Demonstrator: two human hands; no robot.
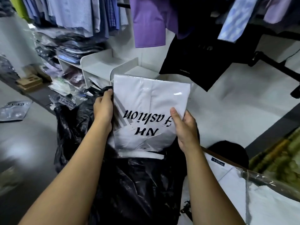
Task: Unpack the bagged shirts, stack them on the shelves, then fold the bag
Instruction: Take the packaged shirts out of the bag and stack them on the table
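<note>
A white shirt in a clear printed sleeve [151, 101] is held upright above a big black plastic bag [129, 184] that stands open in front of me. My right hand [183, 129] pinches the sleeve's lower right edge, thumb on its front. My left hand [103, 106] grips the sleeve's left edge, fingers curled behind it, close to the bag's rim. More white packets show inside the bag just below the held one. White shelf compartments [100, 64] stand beyond the bag.
Stacks of packed shirts [76, 51] fill the shelves at left, under hanging shirts [73, 13]. A purple shirt [149, 23] and a black tote [199, 60] hang ahead. Loose packets [14, 109] lie on the floor at left. Another bagged white shirt [259, 200] lies at lower right.
</note>
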